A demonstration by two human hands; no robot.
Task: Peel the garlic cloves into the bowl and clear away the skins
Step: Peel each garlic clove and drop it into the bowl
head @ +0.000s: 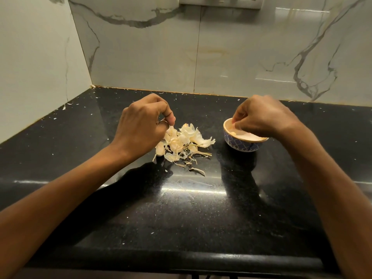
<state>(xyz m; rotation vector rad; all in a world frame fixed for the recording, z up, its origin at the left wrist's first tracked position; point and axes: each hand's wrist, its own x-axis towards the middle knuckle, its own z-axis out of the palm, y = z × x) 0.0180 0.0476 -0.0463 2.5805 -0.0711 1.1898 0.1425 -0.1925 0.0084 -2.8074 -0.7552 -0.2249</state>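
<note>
A pile of pale garlic skins (185,141) lies on the black countertop (181,208), with what looks like a whole clove (160,149) at its lower left edge. My left hand (141,127) hovers over the pile's left side, thumb and fingers curled and pinching a piece of garlic skin (171,130) at the top of the heap. To the right stands a small blue-patterned bowl (241,144) with a pale inside. A peeled clove (233,133) lies in it. My right hand (261,117) is over the bowl with its bunched fingertips dipping inside; whether they hold anything is hidden.
Small skin flakes are scattered over the countertop, mostly toward the back and left corner (68,103). A marble-look wall (221,57) closes off the back and left. The rounded front edge of the counter (181,258) runs along the bottom.
</note>
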